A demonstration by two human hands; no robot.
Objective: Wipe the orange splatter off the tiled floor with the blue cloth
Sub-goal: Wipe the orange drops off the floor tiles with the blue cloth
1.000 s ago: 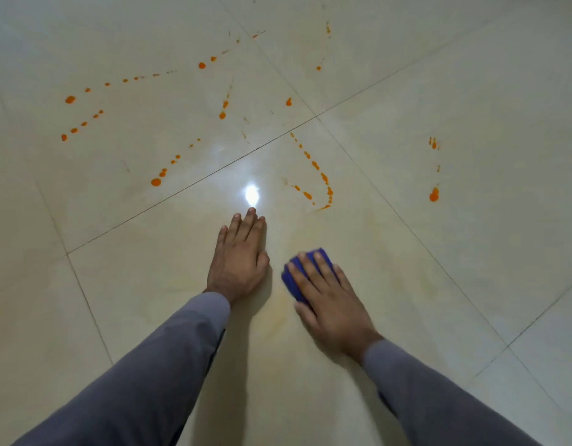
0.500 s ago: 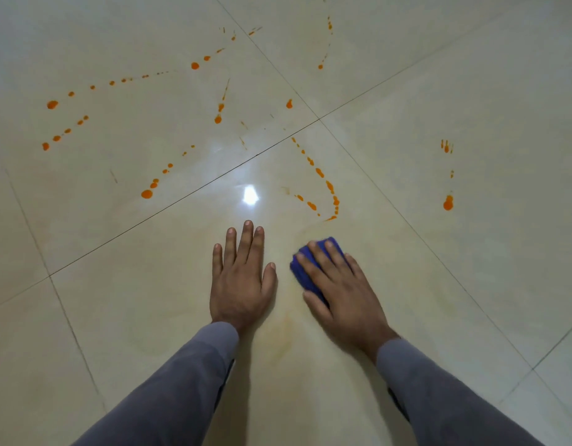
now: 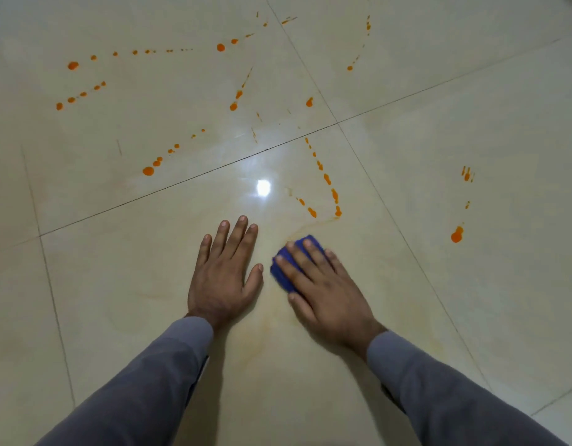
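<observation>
My right hand (image 3: 323, 284) lies flat on a small blue cloth (image 3: 286, 272) and presses it to the cream tiled floor (image 3: 471, 107). Only the cloth's left and far edges show beyond the straight fingers. My left hand (image 3: 223, 272) rests flat on the floor beside it, fingers spread, holding nothing. Just ahead of the cloth a curved line of orange drops (image 3: 329, 185) ends in a faint smeared streak. More orange dotted trails (image 3: 149, 169) cross the far left tile, and a separate orange blob (image 3: 457, 235) sits to the right.
Dark grout lines (image 3: 181, 183) divide the floor into large glossy tiles. A bright light reflection (image 3: 263, 187) shines just ahead of my left hand. Pale yellowish wipe marks (image 3: 271, 317) cover the tile under my arms.
The view shifted slightly and both hands sit a little further forward on the tile. The cloth under my right hand has slid toward the curved line of drops, leaving a faint orange smear.
</observation>
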